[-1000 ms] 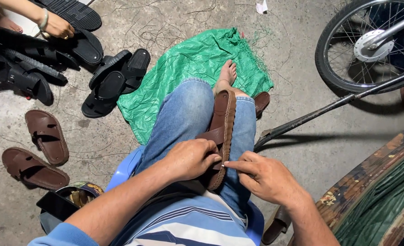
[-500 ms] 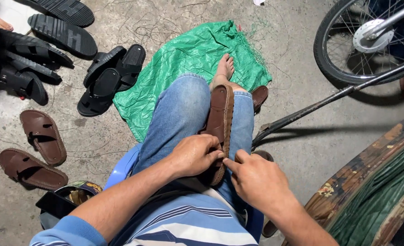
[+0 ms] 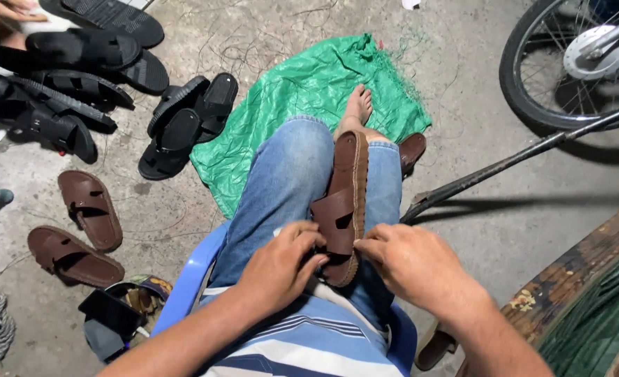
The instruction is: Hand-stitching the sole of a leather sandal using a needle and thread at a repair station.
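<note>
While the person sits on a blue plastic chair [image 3: 192,274] with legs in blue jeans [image 3: 285,185], a brown leather sandal [image 3: 345,202] lies lengthwise between the thighs, its heel end toward the body and its toe toward the knees. The left hand [image 3: 281,265] is curled, fingers pressed against the sandal's strap on its left side near the heel. The right hand [image 3: 410,262] is closed too, fingertips pinching the stitched edge of the sole at the heel end from the right. Both hands grip the same sandal, just beside each other.

A bare foot [image 3: 357,106] rests on a crumpled green plastic sheet [image 3: 302,91] spread on the concrete floor [image 3: 477,223]. Part of another brown sandal [image 3: 412,150] shows just right of the knee. Two more brown sandals [image 3: 79,230] lie on the floor well to the left, and a heap of black sandals [image 3: 100,84] sits beyond them. A bicycle wheel [image 3: 568,63] stands at upper right, with a dark metal bar [image 3: 505,167] slanting below it
</note>
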